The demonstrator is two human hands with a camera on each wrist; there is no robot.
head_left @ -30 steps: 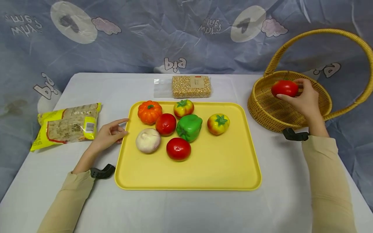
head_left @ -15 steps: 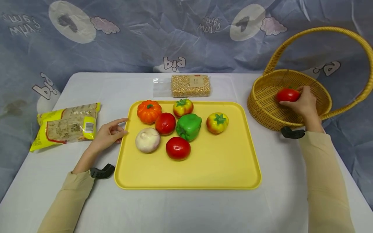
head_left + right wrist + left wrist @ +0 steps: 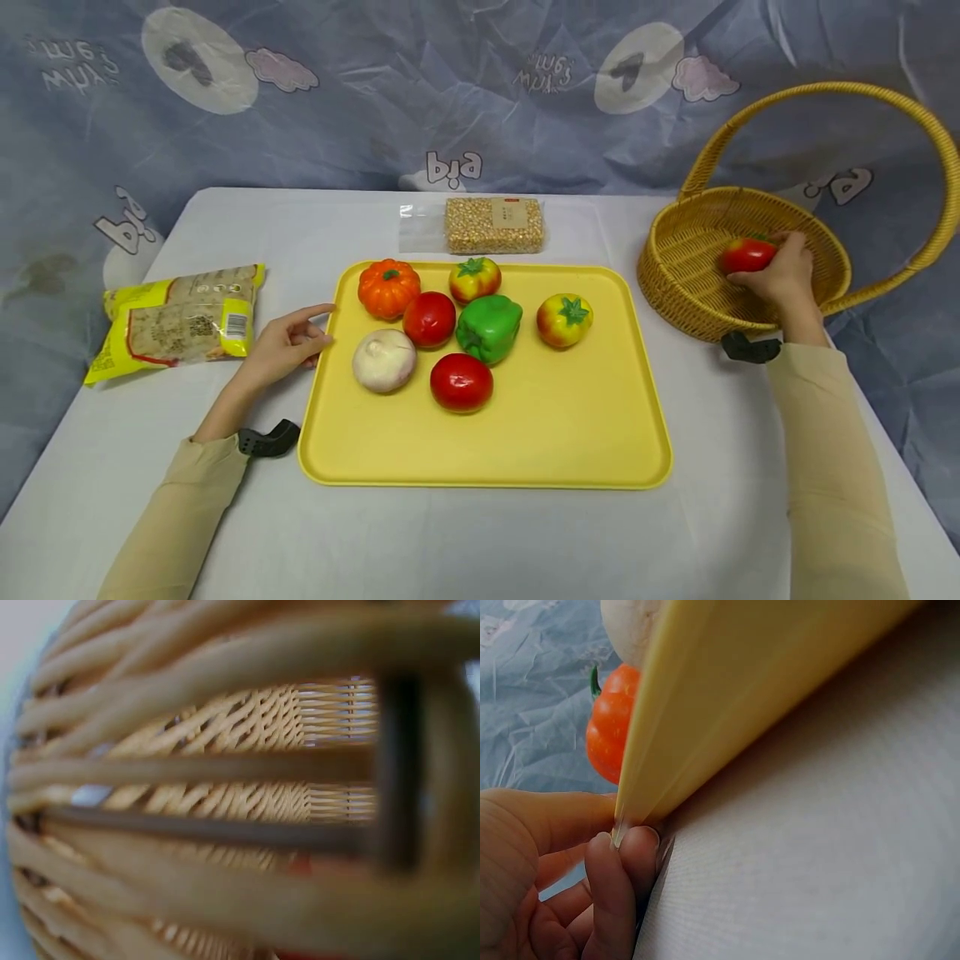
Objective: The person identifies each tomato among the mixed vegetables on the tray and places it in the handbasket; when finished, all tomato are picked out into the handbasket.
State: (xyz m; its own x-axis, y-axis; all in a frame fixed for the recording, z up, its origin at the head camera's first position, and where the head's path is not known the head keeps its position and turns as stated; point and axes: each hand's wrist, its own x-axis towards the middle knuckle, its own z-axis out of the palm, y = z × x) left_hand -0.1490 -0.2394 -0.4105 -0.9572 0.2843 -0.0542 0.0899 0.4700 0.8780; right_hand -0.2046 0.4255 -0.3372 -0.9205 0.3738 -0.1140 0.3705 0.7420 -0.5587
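My right hand reaches into the wicker basket, fingers and thumb around a red tomato with a little green on top. In the right wrist view the basket's weave fills the picture, and only slivers of red show behind it. At the tray's left side, my left hand holds the rim of the yellow tray. In the left wrist view, its fingertips curl about the tray's edge, with an orange pumpkin beyond.
On the tray lie two red fruits, a green pepper, two yellow-red fruits with green leaves and a whitish bulb. Behind it lies a bag of corn kernels; a yellow packet lies left. The basket's handle stands upright.
My right hand has lowered the tomato from rim height down into the basket. The left hand stays at the tray's edge. The head view has shifted slightly.
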